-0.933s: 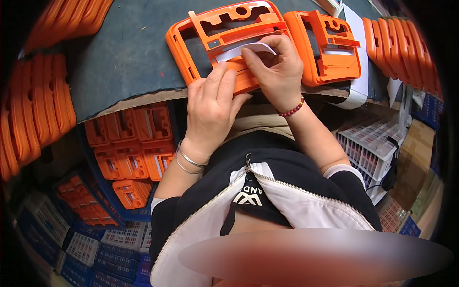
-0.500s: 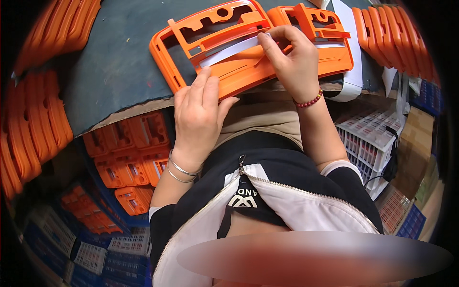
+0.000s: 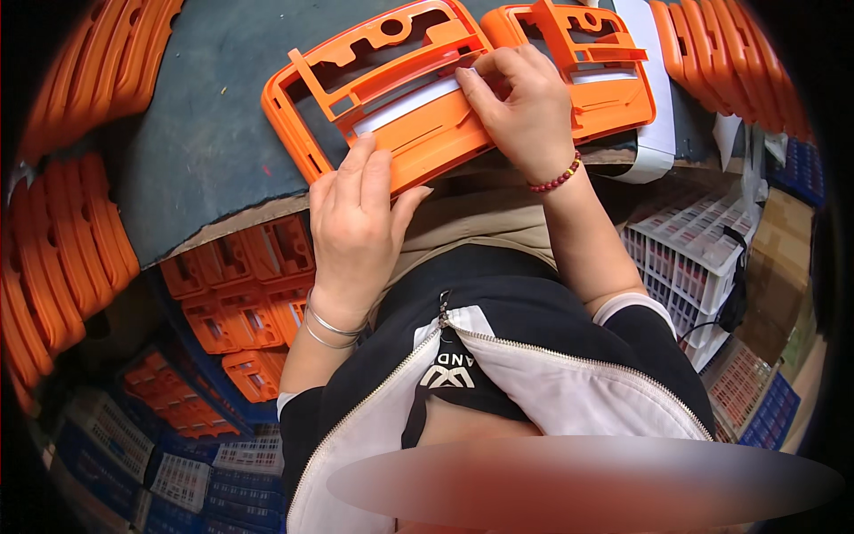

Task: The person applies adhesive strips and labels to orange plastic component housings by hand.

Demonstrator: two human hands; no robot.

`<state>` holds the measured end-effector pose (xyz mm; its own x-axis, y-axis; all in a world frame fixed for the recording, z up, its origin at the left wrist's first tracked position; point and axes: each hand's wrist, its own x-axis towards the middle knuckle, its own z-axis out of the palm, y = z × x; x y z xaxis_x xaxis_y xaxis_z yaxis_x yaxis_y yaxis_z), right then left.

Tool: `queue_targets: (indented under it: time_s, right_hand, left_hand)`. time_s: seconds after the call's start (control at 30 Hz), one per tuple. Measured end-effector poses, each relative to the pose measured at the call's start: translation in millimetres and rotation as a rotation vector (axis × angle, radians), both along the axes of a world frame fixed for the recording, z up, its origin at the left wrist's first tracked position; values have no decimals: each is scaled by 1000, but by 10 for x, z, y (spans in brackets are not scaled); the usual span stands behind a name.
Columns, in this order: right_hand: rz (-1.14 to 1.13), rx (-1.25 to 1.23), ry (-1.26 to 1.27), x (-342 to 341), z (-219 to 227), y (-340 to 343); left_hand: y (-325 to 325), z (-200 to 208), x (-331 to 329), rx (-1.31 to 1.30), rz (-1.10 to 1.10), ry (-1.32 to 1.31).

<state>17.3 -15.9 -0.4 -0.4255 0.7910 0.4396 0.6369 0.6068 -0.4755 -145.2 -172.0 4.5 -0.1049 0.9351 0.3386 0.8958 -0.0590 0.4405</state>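
An orange plastic frame with cut-outs and a raised crossbar lies tilted at the table's front edge. A narrow white strip lies along it, just below the crossbar. My left hand has its fingers stretched out, the tips at the strip's left end and on the frame. At the strip's right end, my right hand is closed in a pinch, thumb and forefinger on the strip. A second orange frame sits to the right, partly behind my right hand, with a similar white strip on it.
Stacks of orange frames stand at the upper left, the left and the far right. White paper hangs over the dark table's edge. White crates stand low right; more orange frames sit below the table.
The frame and both hands appear slightly further left in the view. The strip now lies flatter under the crossbar, and my right fingers stay at its right end.
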Motion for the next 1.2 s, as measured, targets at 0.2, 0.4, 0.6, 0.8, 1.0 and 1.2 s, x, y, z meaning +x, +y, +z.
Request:
queue_targets:
  time_s: [0.2,0.4,0.6,0.8,1.0,1.2]
  right_hand:
    - [6,40,0,-9,-16,1]
    - [-9,-32,-14,-43,11,-18]
    - [-2,-104,-24,-15,37,-13]
    - [161,17,112,-102,259,-129]
    - [267,-660,591,-193,361,-189]
    - [513,-103,658,-119,771,-353]
  left_hand:
    - [53,146,50,-127,37,137]
    - [309,103,271,20,-126,107]
    - [96,32,62,15,12,57]
    - [-10,-107,31,91,89,75]
    - [12,-152,36,106,110,39]
    - [-74,-135,81,30,137,0]
